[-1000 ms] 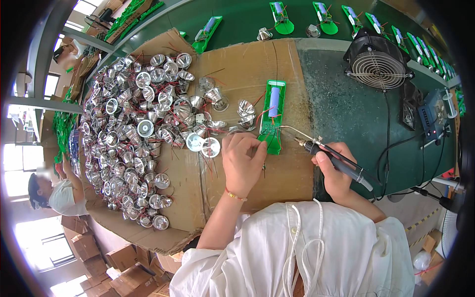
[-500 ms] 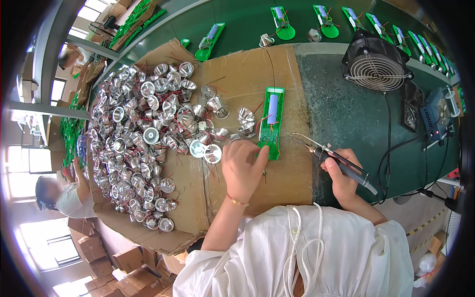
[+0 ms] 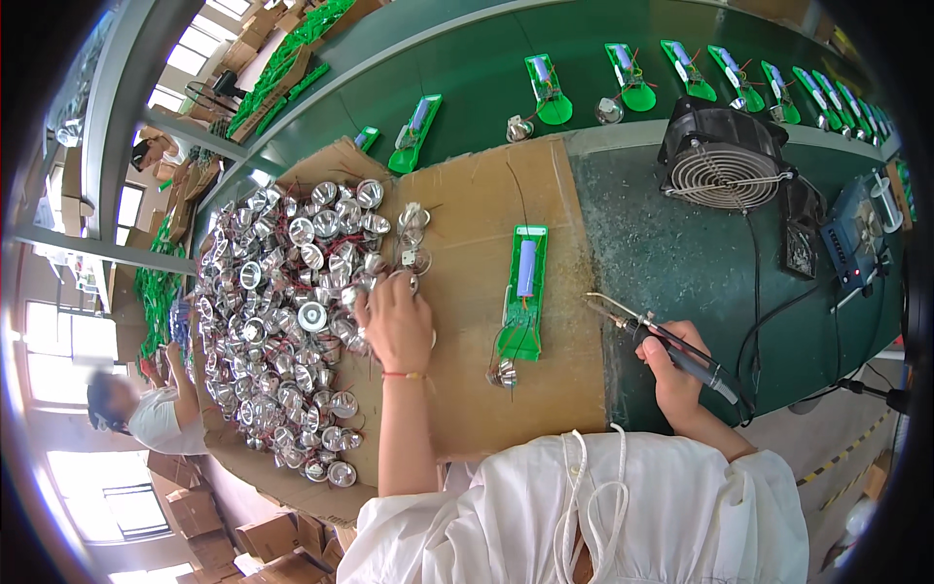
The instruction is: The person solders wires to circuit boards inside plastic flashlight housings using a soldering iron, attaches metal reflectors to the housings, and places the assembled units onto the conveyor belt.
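Observation:
My left hand (image 3: pixel 397 326) reaches over the right edge of a heap of silver reflector cups (image 3: pixel 282 331), fingers apart and bent down among the cups; its fingertips are partly hidden. In my right hand (image 3: pixel 673 370) is a soldering iron (image 3: pixel 686 360) with a thin bent metal tube along it, tip pointing left. Between the hands a green lamp housing (image 3: pixel 522 336) lies on the cardboard, carrying a purple cylindrical battery (image 3: pixel 526 269) and thin wires. One reflector cup (image 3: pixel 503 373) rests against its near end.
A black fan with a wire grille (image 3: pixel 725 175) stands at the back right, beside a blue soldering station (image 3: pixel 854 234). Black cables (image 3: pixel 754 321) run across the green bench. More green housings (image 3: pixel 630 78) line the far belt. At the left, a co-worker (image 3: pixel 156 409) sits.
My left hand has moved left from the housing to the heap of cups. A cup now lies by the housing's near end. The right hand still holds the iron; the view has shifted slightly.

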Available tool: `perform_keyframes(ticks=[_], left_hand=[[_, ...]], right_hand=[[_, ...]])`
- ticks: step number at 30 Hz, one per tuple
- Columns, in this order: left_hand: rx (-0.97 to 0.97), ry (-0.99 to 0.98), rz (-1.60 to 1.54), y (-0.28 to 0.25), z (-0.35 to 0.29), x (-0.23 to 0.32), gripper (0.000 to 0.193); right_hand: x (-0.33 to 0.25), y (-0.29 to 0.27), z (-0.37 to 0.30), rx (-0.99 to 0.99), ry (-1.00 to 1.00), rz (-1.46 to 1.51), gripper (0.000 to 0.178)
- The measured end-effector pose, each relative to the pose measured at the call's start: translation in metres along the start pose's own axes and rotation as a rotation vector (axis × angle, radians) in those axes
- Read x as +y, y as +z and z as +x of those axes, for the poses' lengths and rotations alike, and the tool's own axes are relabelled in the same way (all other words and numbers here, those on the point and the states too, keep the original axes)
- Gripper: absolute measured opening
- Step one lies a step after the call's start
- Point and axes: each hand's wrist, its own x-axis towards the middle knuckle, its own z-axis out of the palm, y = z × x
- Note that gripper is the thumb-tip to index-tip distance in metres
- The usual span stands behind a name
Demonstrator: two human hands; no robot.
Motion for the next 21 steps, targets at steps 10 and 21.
perform_keyframes(ticks=[10,21], left_hand=[[-0.455,0.166,-0.548,-0.013,0.003,0.069,0.031],[-0.346,-0.120,-0.344,0.102,0.219,0.040,0.045]], right_hand=[[-0.001,0.000,0.008,-0.001,0.077,0.050,0.015],[0.006,0.004,0.006,0.011,0.114,0.061,0.012]])
